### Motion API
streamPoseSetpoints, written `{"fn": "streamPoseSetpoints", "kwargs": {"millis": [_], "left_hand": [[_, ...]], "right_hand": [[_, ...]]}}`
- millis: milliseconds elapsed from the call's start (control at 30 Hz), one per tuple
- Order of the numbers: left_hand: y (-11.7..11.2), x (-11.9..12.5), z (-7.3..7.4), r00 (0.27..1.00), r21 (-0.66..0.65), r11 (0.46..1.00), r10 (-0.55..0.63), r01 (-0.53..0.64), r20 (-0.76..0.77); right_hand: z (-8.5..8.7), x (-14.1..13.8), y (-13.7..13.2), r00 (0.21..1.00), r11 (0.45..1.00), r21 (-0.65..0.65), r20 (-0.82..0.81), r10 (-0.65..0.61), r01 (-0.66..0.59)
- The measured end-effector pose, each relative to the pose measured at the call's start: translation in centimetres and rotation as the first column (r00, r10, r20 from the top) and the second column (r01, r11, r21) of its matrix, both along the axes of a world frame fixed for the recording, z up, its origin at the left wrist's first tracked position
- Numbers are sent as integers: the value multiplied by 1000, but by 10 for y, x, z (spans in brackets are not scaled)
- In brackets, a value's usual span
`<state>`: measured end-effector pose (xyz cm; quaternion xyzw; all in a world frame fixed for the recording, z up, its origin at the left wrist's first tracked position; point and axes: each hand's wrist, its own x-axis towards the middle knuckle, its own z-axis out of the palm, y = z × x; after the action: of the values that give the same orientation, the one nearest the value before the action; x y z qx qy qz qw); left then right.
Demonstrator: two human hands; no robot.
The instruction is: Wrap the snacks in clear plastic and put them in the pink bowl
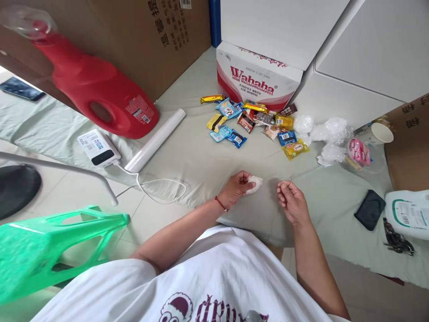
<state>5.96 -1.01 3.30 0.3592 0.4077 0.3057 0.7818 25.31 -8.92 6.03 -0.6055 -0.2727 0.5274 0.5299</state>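
My left hand [236, 188] is closed around a small crumpled white wrapper [254, 184] just above the pale green cloth [187, 156]. A red string bracelet circles that wrist. My right hand [292, 201] hovers a little to the right, fingers loosely curled, with nothing visible in it. Beyond both hands lies a heap of snack packets [251, 124] in blue, yellow, brown and gold wrappers.
A Wahaha water carton [258, 76] stands behind the snacks. Crumpled clear plastic bags [330, 136], a paper cup [381, 133], a black phone [369, 209], a large red detergent bottle [97, 89], a white roll [156, 139], a power bank [98, 147] and a green plastic stool [50, 243] lie around.
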Motion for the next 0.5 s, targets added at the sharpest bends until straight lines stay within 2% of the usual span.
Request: {"fn": "streamPoseSetpoints", "kwargs": {"millis": [100, 233, 367, 433, 500], "left_hand": [[-4, -1, 4, 999, 89, 996, -35, 32, 23], [-6, -5, 7, 994, 34, 997, -75, 73, 79], [4, -11, 2, 999, 66, 998, 7, -4, -53], [7, -13, 0, 995, 96, 992, 81, -76, -56], [8, -13, 0, 992, 129, 984, 127, -125, -11]], "right_hand": [[-7, -18, 2, 988, 991, -37, 83, 131, -128], [-23, -38, 9, 963, 983, 11, 201, 179, -185], [-26, -34, 11, 872, 966, 27, 437, 219, -256], [-22, -31, 9, 810, 966, 43, 555, 190, -257], [-17, -31, 5, 778, 967, 45, 604, 174, -251]]}}
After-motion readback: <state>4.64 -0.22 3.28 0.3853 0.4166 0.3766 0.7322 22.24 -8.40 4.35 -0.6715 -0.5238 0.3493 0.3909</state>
